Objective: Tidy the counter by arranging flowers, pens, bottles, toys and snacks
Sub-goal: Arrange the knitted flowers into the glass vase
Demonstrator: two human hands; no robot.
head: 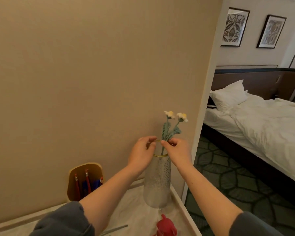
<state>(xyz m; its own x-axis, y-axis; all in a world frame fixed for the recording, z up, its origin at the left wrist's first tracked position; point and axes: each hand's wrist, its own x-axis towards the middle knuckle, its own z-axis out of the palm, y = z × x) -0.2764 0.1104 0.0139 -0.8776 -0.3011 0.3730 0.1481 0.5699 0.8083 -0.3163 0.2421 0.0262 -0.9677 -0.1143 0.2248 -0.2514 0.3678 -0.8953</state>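
Left hand (144, 150): curled fingers pinch vase (157, 183) rim (gold). Right hand (177, 151): pinches flowers (173, 122) by stems, counter's (133, 212) far right corner.

2 white crocheted flowers (174, 116) stand upright in the textured glass vase (157, 181) on the counter (131, 210)

Beige wall (75, 74), white bed (262, 120), patterned carpet (237, 184)

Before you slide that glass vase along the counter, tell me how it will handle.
The vase is tall and narrow, so a push near the gold rim would probably tip it. It looks like glass and stands near the counter edge, so it is likely fragile. Its dimpled wall should resist slipping.
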